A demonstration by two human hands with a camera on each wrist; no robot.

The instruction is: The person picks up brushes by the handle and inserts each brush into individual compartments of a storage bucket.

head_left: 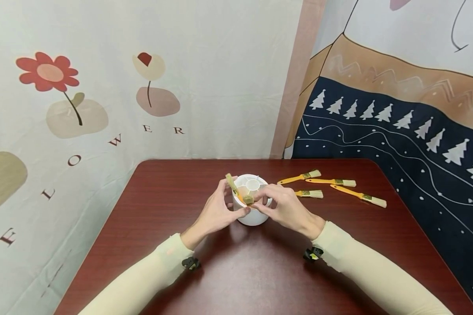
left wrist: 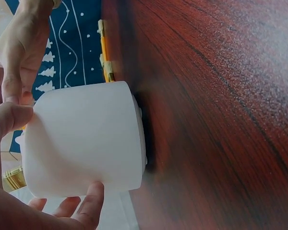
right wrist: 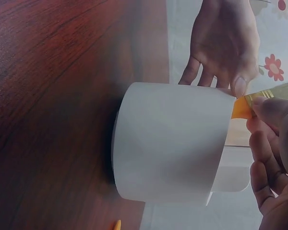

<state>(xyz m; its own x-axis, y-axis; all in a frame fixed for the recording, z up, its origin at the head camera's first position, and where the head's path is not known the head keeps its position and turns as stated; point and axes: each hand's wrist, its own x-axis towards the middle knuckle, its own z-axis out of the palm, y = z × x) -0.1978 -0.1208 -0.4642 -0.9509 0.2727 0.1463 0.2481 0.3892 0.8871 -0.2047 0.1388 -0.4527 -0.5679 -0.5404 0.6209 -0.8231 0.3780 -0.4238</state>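
Observation:
A white round organizer [head_left: 253, 217] with divided compartments and a round hub stands on the table. My left hand [head_left: 217, 209] holds it round the left side, thumb at the near rim and fingers [left wrist: 93, 203] against the wall. With my right hand [head_left: 287, 205] I pinch a paintbrush [right wrist: 257, 98] by its metal band. Its bristles point up, and its orange handle goes down inside the near rim, where the lower end is hidden. Another paintbrush [head_left: 231, 181] leans in the organizer at the left, bristles up, beside my left fingers.
Several orange-handled paintbrushes lie to the right of the organizer, among them one at the back [head_left: 299, 177], one nearer the hand [head_left: 313, 194] and one farthest right [head_left: 358, 195]. The dark red table [head_left: 236, 271] ends at printed cloth hangings [head_left: 228, 87].

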